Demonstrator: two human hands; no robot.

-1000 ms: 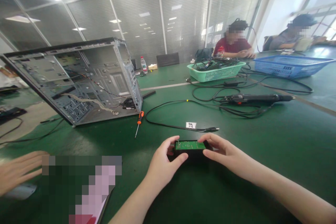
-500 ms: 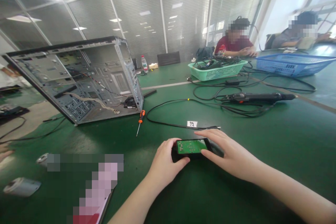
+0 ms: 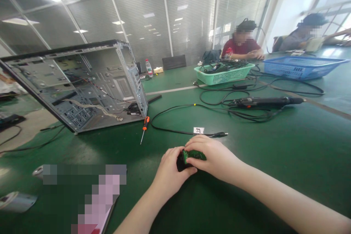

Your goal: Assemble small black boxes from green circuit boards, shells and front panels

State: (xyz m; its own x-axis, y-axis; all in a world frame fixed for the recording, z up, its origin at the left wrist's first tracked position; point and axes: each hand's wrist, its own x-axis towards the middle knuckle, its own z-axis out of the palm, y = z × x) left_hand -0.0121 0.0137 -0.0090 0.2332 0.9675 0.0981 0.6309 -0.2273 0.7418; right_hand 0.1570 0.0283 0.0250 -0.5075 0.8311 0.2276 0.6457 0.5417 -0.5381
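A small black case (image 3: 180, 162) with a green circuit board (image 3: 196, 154) in its face is held low over the table in front of me. My left hand (image 3: 170, 170) wraps round its left end, thumb at the near side. From the right, my right hand (image 3: 216, 153) reaches over the board, fingers on the far edge and thumb on the near edge, covering much of it. Just beyond the hands lie a black cable plug (image 3: 221, 134) and a white tag (image 3: 198, 130) marked 28. An orange and black screwdriver (image 3: 146, 123) lies farther left.
An open computer case (image 3: 126, 87) stands at the left. Behind are an electric screwdriver (image 3: 268, 101), a green basket (image 3: 223, 78) of cables and a blue basket (image 3: 297, 73). Metal cylinders (image 3: 20, 202) lie near left. Two people sit across the table.
My right hand has moved left along the board and closed over it, hiding more of its surface. My left hand keeps its hold. The whole view has shifted slightly.
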